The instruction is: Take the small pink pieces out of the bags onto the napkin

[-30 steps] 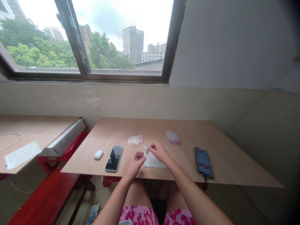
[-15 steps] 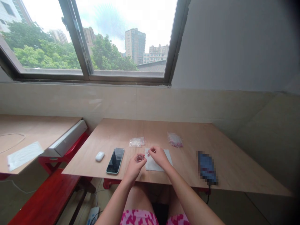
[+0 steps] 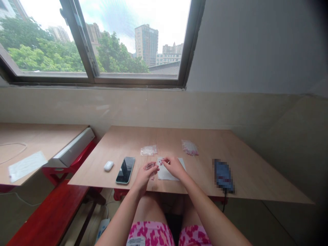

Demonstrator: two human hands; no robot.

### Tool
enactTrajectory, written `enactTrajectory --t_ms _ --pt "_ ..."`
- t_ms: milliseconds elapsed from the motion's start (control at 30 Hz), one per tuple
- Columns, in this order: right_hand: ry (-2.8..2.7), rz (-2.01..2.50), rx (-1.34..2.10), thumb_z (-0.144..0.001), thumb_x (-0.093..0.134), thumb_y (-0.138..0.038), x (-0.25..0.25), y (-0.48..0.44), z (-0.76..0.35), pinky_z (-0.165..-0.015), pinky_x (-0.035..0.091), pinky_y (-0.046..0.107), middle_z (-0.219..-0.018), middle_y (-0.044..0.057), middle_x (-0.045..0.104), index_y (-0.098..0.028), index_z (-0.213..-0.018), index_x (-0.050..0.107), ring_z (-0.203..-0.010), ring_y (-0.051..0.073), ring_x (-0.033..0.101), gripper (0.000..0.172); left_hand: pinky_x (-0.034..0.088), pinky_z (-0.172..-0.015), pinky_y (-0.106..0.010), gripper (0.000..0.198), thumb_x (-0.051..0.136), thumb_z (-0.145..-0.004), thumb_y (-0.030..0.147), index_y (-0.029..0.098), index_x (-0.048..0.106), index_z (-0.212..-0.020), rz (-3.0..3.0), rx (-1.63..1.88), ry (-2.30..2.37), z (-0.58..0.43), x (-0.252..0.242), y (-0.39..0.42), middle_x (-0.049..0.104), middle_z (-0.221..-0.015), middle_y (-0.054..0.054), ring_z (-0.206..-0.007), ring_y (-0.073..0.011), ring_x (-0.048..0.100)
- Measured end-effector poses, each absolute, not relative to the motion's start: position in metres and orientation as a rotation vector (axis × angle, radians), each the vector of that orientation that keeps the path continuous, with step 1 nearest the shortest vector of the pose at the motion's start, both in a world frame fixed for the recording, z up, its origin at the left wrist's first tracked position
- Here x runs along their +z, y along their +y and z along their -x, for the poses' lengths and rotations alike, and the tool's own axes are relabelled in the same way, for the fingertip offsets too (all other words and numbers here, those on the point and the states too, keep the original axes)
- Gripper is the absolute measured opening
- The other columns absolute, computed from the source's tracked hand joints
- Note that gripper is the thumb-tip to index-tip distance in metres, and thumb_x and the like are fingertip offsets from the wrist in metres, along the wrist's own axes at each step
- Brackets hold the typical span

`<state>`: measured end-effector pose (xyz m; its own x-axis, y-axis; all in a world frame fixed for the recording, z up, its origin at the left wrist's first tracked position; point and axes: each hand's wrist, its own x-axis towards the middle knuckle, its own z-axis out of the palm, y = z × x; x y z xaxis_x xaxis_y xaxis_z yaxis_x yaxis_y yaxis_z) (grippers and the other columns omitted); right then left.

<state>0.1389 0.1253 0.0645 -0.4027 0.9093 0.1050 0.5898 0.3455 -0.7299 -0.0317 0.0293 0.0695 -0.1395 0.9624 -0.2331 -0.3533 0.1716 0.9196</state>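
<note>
My left hand (image 3: 145,174) is closed, thumb against fingers, on a thin pale looped cord (image 3: 150,166). Just below those fingers a small pink piece (image 3: 152,178) shows, perhaps hanging from the cord. My right hand (image 3: 175,167) makes a pinch over a white sheet (image 3: 167,175); whatever sits between its fingertips is too small to make out. Several small reddish-pink beads (image 3: 161,162) lie on the sheet's upper left part, beside the right fingertips. The two hands are close together but apart.
Clear plastic bags (image 3: 149,150) lie behind my left hand; another bag with pink contents (image 3: 190,147) is farther right. A phone (image 3: 125,170) and a white earbud case (image 3: 108,166) are on the left. A blurred dark blue object (image 3: 223,176) with a cable rests at right.
The view has tipped slightly downward. My left hand has turned, its loop showing less openly, and the small pink piece now shows below it. My right hand stays pinched by the beads.
</note>
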Motion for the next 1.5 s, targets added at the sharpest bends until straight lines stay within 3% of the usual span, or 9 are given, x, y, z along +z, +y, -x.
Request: enactTrajectory --t_ms 200,367,533,1200,1500 --pt "-2.236 1.552 0.576 -0.087 0.062 -0.021 0.029 0.124 -0.142 -0.075 0.042 0.027 -0.093 0.009 0.073 -0.018 -0.087 0.072 -0.086 0.022 0.066 0.010 0.040 -0.056 -0.022 0.057 0.091 -0.065 0.045 0.015 0.069 -0.108 -0.643 1.381 1.105 0.032 0.067 0.034 0.075 -0.103 -0.015 -0.095 -0.0273 0.073" --pt "-2.238 1.611 0.473 -0.091 0.063 -0.031 0.026 0.120 -0.129 -0.072 0.040 0.027 -0.103 0.010 0.071 -0.019 -0.094 0.071 -0.087 0.022 0.066 0.015 0.040 -0.055 -0.021 0.056 0.090 -0.066 0.045 0.015 0.068 -0.107 -0.660 1.371 1.122 0.033 0.064 0.036 0.075 -0.103 -0.014 -0.095 -0.0260 0.072" --pt "-2.200 1.618 0.469 -0.091 0.064 -0.029 0.022 0.122 -0.120 -0.076 0.043 0.027 -0.109 0.009 0.071 -0.021 -0.097 0.071 -0.096 0.023 0.068 0.012 0.036 -0.052 -0.019 0.056 0.089 -0.068 0.047 0.015 0.068 -0.109 -0.738 1.327 1.191 0.033 0.063 0.036 0.075 -0.101 -0.014 -0.090 -0.0236 0.072" --pt "-2.360 1.405 0.388 -0.098 0.054 -0.021 0.023 0.122 -0.119 -0.074 0.041 0.025 -0.107 0.006 0.070 -0.023 -0.103 0.069 -0.093 0.019 0.067 0.015 0.038 -0.052 -0.021 0.050 0.082 -0.071 0.050 0.015 0.070 -0.105 -0.940 1.292 1.368 0.035 0.068 0.030 0.072 -0.094 -0.010 -0.083 -0.0222 0.067" --pt "-2.450 1.381 0.317 -0.098 0.056 -0.025 0.026 0.124 -0.114 -0.070 0.039 0.026 -0.103 0.006 0.070 -0.022 -0.100 0.070 -0.088 0.019 0.067 0.014 0.051 -0.072 -0.030 0.043 0.084 -0.072 0.046 0.015 0.073 -0.100 -0.935 1.360 1.323 0.031 0.077 0.028 0.075 -0.103 -0.013 -0.089 -0.0254 0.069"
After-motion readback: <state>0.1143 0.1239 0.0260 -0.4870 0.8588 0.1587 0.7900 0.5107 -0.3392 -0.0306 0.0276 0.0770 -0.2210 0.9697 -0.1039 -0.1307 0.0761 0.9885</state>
